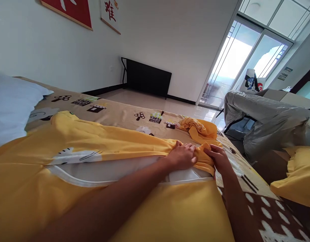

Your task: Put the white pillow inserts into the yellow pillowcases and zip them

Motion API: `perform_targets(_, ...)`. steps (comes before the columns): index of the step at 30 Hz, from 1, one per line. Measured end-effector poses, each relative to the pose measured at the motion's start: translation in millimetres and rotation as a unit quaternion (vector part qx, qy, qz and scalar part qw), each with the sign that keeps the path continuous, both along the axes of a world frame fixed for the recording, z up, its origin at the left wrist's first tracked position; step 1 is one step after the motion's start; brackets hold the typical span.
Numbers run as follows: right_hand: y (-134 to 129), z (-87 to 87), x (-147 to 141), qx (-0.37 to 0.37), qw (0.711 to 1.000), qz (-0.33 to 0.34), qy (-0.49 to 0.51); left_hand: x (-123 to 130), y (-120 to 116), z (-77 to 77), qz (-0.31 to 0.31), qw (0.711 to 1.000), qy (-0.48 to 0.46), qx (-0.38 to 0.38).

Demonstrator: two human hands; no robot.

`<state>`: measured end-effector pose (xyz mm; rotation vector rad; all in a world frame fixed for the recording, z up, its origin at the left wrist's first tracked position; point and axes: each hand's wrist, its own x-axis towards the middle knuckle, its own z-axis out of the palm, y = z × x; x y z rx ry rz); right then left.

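Observation:
A yellow duvet cover (170,205) lies across the bed, its long white-edged opening showing a pale white layer (137,168) inside. My left hand (182,156) is closed on the gathered upper edge of the cover, near the right end of the opening. Just to its right, my right hand (218,157) pinches a bunched fold of the same yellow cloth between thumb and fingers. Beyond my hands lies a twisted bundle of yellow fabric (197,129). Part of a printed white cat face shows on the folded-over edge at left.
A patterned brown bedsheet (122,112) covers the bed, with a white pillow (11,104) at far left. Plastic-wrapped furniture (276,114) and more yellow cloth (298,178) are at right. A black panel (148,77) leans by the wall, near a glass door (233,64).

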<state>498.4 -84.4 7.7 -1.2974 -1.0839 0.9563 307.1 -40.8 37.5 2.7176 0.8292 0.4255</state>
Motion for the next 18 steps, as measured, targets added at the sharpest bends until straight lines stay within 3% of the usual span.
perform_targets(4,13,-18.7,11,0.000,0.993,-0.067,0.093,-2,-2,-0.5,-0.009,1.000,0.026,0.015)
perform_targets(11,23,-52.3,26,-0.016,0.993,-0.097,0.072,-4,-9,-2.5,-0.044,0.994,0.045,0.088)
perform_targets(15,19,-50.7,26,-0.015,0.997,-0.071,0.032,-6,-16,-2.8,-0.105,0.975,-0.013,0.194)
perform_targets(18,17,-44.3,22,-0.005,0.999,-0.046,0.003,-4,-18,-4.1,-0.143,0.966,-0.005,0.215)
